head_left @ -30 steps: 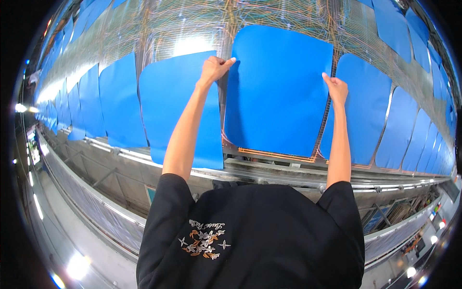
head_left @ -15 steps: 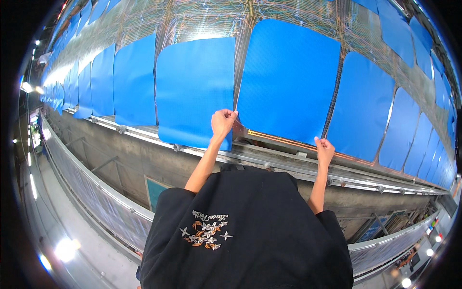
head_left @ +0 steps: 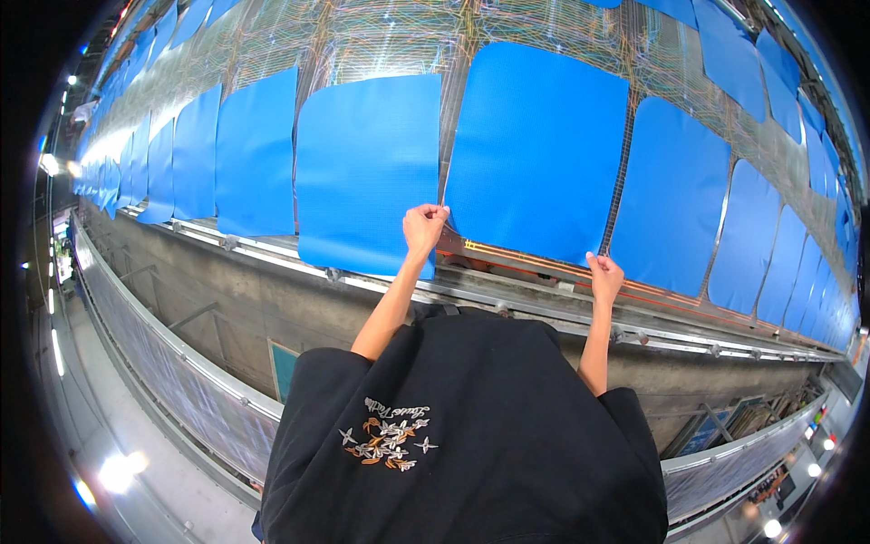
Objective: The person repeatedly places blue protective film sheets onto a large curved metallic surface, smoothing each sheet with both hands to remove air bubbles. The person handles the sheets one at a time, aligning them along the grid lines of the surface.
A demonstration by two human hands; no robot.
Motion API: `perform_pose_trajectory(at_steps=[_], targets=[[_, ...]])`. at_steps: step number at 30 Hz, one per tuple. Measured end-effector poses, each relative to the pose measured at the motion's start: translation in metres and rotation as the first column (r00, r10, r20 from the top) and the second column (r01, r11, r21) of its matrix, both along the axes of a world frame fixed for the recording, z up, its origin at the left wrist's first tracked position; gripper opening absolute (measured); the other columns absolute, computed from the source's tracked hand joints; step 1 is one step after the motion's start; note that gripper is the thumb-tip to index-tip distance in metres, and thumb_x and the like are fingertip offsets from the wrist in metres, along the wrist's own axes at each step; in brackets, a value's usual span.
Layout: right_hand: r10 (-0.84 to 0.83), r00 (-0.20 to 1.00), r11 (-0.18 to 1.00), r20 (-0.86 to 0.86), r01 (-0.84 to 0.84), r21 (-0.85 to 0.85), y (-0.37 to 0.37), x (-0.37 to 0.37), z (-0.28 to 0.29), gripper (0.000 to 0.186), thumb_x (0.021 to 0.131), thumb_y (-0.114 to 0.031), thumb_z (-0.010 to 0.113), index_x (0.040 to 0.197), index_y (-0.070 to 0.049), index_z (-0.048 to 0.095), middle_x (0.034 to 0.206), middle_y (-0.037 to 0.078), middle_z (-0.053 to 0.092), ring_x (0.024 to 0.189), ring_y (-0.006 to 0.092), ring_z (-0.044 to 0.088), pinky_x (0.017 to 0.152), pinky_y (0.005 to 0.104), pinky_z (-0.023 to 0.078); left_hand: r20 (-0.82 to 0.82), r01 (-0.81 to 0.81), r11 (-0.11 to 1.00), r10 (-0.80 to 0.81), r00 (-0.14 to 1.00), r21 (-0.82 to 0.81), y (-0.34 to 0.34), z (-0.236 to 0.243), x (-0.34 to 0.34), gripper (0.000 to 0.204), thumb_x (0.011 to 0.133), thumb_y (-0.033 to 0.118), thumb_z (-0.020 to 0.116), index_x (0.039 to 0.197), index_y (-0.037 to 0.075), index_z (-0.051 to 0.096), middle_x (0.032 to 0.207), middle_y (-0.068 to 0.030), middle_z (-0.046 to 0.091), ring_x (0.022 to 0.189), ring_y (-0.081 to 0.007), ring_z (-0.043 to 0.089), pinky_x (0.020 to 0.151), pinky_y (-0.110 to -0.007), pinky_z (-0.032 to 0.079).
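Note:
A blue sheet (head_left: pixel 542 150) with rounded far corners lies on the long table in front of me. Its near left corner is pinched in my left hand (head_left: pixel 424 228), fingers closed. At the near right corner, my right hand (head_left: pixel 604 276) pinches the edge between thumb and fingers. Below the sheet's near edge, yellow and orange lines (head_left: pixel 526 257) show on the table surface. Another blue sheet (head_left: pixel 370 163) lies just left of my left hand, its near edge overhanging the table. A further blue sheet (head_left: pixel 675 195) lies to the right.
Rows of similar blue sheets run along the table both ways, with more across the far side (head_left: pixel 734 68). Coloured lines cover the table surface (head_left: pixel 390 41). A metal rail (head_left: pixel 489 304) runs along the near edge. Another long table (head_left: pixel 181 363) stands behind me.
The view has shifted slightly. The sheet's near right corner and my right hand sit a little farther left and higher in the picture. Both hands keep their pinch.

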State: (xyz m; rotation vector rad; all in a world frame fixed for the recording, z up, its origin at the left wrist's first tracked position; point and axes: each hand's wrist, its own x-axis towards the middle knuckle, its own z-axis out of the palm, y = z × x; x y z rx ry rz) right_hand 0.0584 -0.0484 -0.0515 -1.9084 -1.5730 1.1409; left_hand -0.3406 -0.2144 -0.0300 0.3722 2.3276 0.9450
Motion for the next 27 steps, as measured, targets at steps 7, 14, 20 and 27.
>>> perform_pose_trajectory(at_steps=[7,14,20,27], targets=[[-0.022,0.999,1.000,0.024,0.023,-0.021,0.000,-0.003,0.002,0.032,0.084,-0.028,0.087,0.085,0.002,0.077,0.069,0.000,0.068,0.065,0.0073,0.056,0.064,0.0281,0.047,-0.059,0.043,0.997,-0.046,0.997,-0.059,0.003,-0.004,-0.001,0.027,0.085,0.030,0.080,0.082,0.003,0.080,0.067,-0.0094,0.073,0.064,-0.0245,0.071,0.066,-0.039,0.054],[-0.021,0.998,0.998,0.055,0.024,-0.057,0.002,-0.004,0.003,0.031,0.083,-0.028,0.087,0.086,0.002,0.078,0.068,0.000,0.067,0.064,0.0074,0.056,0.064,0.0288,0.046,-0.109,0.080,0.994,-0.088,0.990,-0.081,0.002,-0.012,-0.005,0.030,0.084,0.031,0.081,0.085,0.001,0.080,0.070,-0.0096,0.075,0.064,-0.0202,0.071,0.065,-0.036,0.054],[-0.023,0.998,0.999,0.061,0.025,-0.042,0.002,-0.004,0.003,0.033,0.082,-0.029,0.088,0.085,0.002,0.078,0.065,0.001,0.065,0.063,0.0078,0.055,0.062,0.0292,0.046,-0.100,0.079,0.994,-0.086,0.991,-0.073,0.005,-0.008,-0.005,0.025,0.084,0.027,0.080,0.081,0.003,0.079,0.067,-0.0097,0.073,0.063,-0.0262,0.071,0.067,-0.040,0.055],[-0.023,0.998,0.999,0.059,0.025,-0.035,0.002,-0.005,0.005,0.033,0.082,-0.029,0.089,0.083,0.002,0.078,0.066,0.002,0.066,0.063,0.0085,0.056,0.062,0.0289,0.046,-0.093,0.077,0.993,-0.085,0.992,-0.092,0.005,-0.010,-0.005,0.025,0.084,0.028,0.080,0.081,0.003,0.079,0.068,-0.0110,0.074,0.065,-0.0263,0.072,0.067,-0.040,0.055]])
